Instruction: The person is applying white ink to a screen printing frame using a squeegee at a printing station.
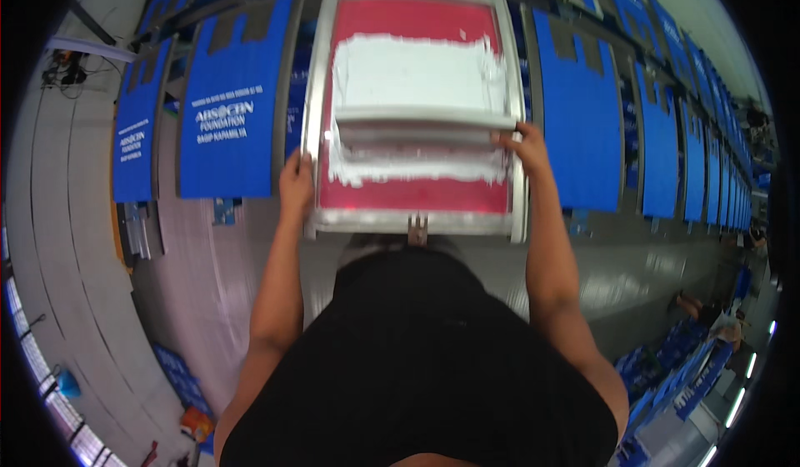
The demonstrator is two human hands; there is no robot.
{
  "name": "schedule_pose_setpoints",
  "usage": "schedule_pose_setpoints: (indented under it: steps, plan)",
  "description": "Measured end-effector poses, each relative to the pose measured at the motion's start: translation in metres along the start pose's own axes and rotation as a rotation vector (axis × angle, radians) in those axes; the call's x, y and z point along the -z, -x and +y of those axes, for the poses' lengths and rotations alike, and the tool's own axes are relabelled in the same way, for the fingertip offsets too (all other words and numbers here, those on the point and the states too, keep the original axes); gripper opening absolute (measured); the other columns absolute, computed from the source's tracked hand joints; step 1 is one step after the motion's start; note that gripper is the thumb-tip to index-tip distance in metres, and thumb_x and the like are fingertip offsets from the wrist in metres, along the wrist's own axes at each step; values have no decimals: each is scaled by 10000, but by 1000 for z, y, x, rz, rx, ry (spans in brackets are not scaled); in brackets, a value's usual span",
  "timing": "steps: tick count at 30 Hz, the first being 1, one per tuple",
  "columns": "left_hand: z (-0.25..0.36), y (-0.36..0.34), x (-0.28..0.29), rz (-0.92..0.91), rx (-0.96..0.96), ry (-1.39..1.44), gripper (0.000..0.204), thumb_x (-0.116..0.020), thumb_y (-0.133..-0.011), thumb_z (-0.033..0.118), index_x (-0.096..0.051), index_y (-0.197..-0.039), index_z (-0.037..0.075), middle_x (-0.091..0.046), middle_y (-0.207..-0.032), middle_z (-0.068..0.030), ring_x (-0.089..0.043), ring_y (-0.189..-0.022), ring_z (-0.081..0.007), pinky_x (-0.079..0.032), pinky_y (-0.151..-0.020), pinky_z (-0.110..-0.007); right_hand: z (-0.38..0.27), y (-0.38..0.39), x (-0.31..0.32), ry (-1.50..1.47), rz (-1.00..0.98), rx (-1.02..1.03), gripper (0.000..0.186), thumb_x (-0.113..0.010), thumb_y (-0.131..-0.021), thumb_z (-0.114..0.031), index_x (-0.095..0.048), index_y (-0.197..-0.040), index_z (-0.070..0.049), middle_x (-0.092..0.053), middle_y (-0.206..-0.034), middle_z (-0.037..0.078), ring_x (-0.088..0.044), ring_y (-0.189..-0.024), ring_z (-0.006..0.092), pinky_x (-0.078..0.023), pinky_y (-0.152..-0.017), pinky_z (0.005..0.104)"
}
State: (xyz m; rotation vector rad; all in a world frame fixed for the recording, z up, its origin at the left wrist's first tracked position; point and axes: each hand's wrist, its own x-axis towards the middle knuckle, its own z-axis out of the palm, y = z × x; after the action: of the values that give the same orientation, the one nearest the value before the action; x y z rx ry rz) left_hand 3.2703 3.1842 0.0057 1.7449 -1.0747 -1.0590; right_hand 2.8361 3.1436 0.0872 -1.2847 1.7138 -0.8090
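In front of me lies a silk screen with a silver metal frame point(317, 109) and red mesh point(408, 198). White ink point(417, 71) is spread thickly over its middle, with ragged edges. Across the mesh stands a long, pale squeegee point(425, 120), ink on both its near and far sides. My right hand point(527, 149) is closed on the squeegee's right end. At the frame's left side, near its lower corner, my left hand point(297, 182) grips the metal rail. Whatever lies beneath the screen is hidden.
Blue fabric panels, one on the left point(229, 104) with white print and one on the right point(579, 117), lie on boards in long rows on both sides. Metal clamps point(417, 229) sit at the frame's near and far edges. Other people are far off at the right.
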Motion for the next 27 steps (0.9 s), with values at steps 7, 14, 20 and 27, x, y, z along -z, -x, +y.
schedule_pose_setpoints:
  steps: [7, 14, 20, 27]
  plan:
    - [-13, -34, -3, -31, 4, 82, 554, -518, -974, 411, -503, -1332, -11, -582, -1275, -175, -540, -1171, -231, -396, -987, -302, 13, -27, -11, -240, -73, 19, 408, -822, -682, -130, -689, -1045, 3, -683, -870, 54, -605, -790, 125, -464, -745, 259]
    - [-54, -26, -1, 15, -86, -36, 574, -526, -956, 451, -515, -1324, 10, -613, -1204, -204, -587, -1090, -256, -440, -930, -325, 31, -15, -21, -240, -65, -6, 444, -829, -680, -143, -680, -1073, 4, -683, -912, 65, -616, -837, 145, -474, -778, 277]
    - [-39, -24, -10, -5, 26, -32, 557, -524, -951, 463, -532, -1304, 33, -614, -1193, -218, -587, -1107, -295, -439, -938, -358, 37, -19, -14, -201, -35, 4, 424, -825, -688, -145, -680, -1055, 10, -682, -914, 69, -615, -852, 141, -478, -788, 273]
    - [-38, -23, -10, -12, -21, -83, 549, -516, -948, 470, -507, -1335, 82, -612, -1207, -206, -584, -1122, -324, -434, -952, -372, 36, -17, -13, -201, -76, 7, 369, -816, -694, -132, -694, -1012, 9, -687, -893, 71, -623, -818, 143, -489, -776, 280]
